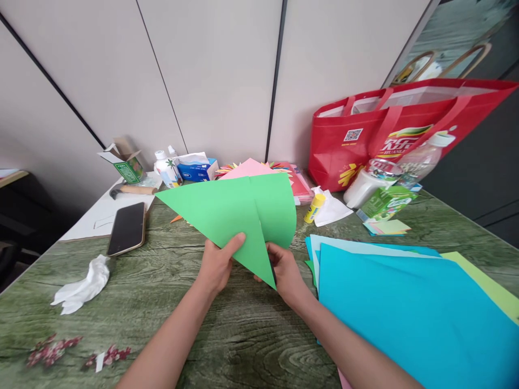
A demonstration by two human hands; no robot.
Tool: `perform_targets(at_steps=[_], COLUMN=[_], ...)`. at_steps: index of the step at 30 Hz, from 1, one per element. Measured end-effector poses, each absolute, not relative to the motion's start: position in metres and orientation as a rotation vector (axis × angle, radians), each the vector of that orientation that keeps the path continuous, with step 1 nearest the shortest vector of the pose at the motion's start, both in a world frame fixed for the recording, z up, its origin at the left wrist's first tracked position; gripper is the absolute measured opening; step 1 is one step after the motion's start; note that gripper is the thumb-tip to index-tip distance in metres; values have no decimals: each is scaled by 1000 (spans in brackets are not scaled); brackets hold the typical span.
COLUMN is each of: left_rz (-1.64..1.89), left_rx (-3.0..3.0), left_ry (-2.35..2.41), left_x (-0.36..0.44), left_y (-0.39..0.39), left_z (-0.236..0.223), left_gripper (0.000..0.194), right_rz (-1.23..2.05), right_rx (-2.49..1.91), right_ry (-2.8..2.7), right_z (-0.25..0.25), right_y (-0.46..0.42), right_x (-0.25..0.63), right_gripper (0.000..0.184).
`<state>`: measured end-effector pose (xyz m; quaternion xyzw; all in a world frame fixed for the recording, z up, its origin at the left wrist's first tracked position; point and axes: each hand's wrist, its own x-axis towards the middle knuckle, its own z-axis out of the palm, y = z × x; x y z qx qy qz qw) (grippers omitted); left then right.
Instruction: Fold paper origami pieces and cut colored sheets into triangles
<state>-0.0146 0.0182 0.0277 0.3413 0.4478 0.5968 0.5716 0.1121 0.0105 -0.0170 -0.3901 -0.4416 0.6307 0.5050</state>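
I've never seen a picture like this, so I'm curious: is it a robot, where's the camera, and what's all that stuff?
No robot here! A person is using a bare left hand and a bare right hand. The only picture comes from a camera on that person's head, looking forward and down. The left hand holds a large sheet of bright green paper, thumb on top. The right hand is at its lower edge, but what its grip holds is partly hidden.

On the green wood-grain table, a big bright blue paper sheet lies to the right. A dark-screened flat phone and a crumpled white tissue lie left. Farther back stands a red shopping bag with handles.
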Motion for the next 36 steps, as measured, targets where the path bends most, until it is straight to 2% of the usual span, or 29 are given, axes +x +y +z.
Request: perform_targets(at_steps=[4,11,17,36], left_rz=[1436,1497,1469,1466], left_rx=[733,777,822,853], left_ry=[1016,1064,1048,1032], left_x=[-20,-16,-14,-16], left_y=[23,22,20,21], left_z=[27,33,36,29], left_gripper=[46,59,61,66], right_rz=[1471,1452,1443,1421], right_rx=[-974,-920,-923,-938], right_ry=[-1112,-1142,-1162,-1158], right_z=[-19,-9,-3,-7], right_y=[11,10,10,11], right_x=[113,112,114,116], right_gripper=[20,28,33,31])
